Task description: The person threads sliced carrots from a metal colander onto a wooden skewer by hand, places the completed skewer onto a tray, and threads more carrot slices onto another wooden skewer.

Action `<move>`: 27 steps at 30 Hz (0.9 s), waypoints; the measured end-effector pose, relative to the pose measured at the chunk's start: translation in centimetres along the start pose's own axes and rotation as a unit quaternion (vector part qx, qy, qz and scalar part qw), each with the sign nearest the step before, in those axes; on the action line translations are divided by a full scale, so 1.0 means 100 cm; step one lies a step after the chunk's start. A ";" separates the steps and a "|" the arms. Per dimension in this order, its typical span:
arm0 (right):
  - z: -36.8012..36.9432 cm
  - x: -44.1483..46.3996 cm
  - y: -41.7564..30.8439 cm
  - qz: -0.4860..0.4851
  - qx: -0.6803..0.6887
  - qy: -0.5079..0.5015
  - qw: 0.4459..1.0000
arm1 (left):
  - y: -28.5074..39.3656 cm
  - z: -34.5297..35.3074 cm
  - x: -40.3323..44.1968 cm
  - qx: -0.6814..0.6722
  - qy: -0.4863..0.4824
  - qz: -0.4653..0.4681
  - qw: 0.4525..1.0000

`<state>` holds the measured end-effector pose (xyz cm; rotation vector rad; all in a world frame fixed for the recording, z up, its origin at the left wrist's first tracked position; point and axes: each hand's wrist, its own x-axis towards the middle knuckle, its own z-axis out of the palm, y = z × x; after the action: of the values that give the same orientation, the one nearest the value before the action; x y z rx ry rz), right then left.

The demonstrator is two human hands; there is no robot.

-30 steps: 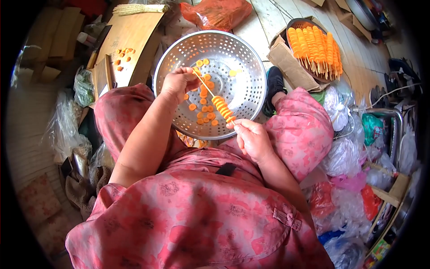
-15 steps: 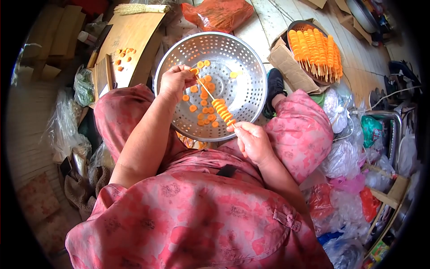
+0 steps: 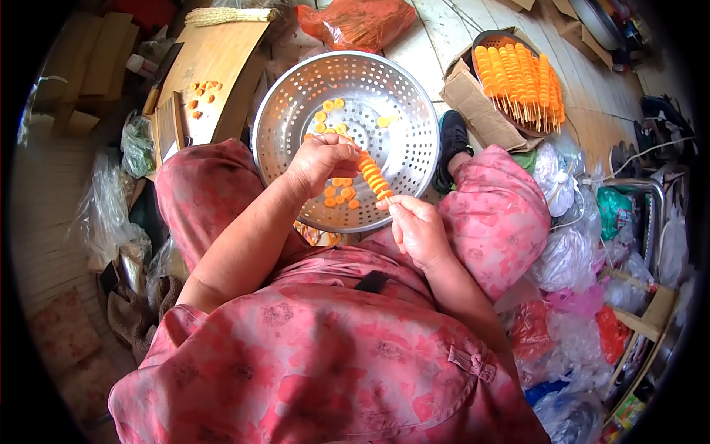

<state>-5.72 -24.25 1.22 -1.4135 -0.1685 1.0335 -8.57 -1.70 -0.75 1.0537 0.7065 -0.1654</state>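
My right hand (image 3: 416, 231) pinches the lower end of a wooden skewer, just below a row of orange carrot slices (image 3: 374, 177) threaded along it. At the upper end, the fingers of my left hand (image 3: 325, 157) are closed around a carrot slice on the stick, touching the top of the row. The skewer slants over a metal colander (image 3: 410, 96) between my knees. Loose carrot slices (image 3: 340, 194) lie in the colander, several of them partly hidden behind my left hand.
Finished carrot skewers (image 3: 518, 81) fill a dark basket on a cardboard box (image 3: 473, 103) at the right. A wooden board (image 3: 214, 55) with carrot bits and a knife (image 3: 164, 74) is at the left. A red plastic bag (image 3: 359, 24) lies behind the colander; plastic bags (image 3: 566, 259) crowd the right side.
My left hand has slid down the skewer from its far tip to the threaded slices, bringing a carrot slice along. My right hand has stayed at the lower end.
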 end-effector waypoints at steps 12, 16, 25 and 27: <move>0.000 0.006 -0.005 0.008 0.023 0.059 0.998 | -0.008 -0.015 0.020 0.166 0.064 0.062 0.982; 0.002 0.004 -0.006 0.022 0.004 0.052 0.998 | -0.039 -0.019 0.030 0.583 0.037 0.018 0.812; 0.002 0.003 -0.005 0.022 -0.021 0.042 0.999 | -0.042 -0.002 0.023 0.689 0.037 0.014 0.724; 0.002 0.003 -0.004 0.019 -0.021 0.039 0.999 | -0.046 0.000 0.021 0.693 0.044 0.023 0.719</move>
<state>-5.47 -23.85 1.44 -1.4983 -0.1070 1.0092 -9.00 -3.61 -5.43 2.5405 0.5743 -0.6727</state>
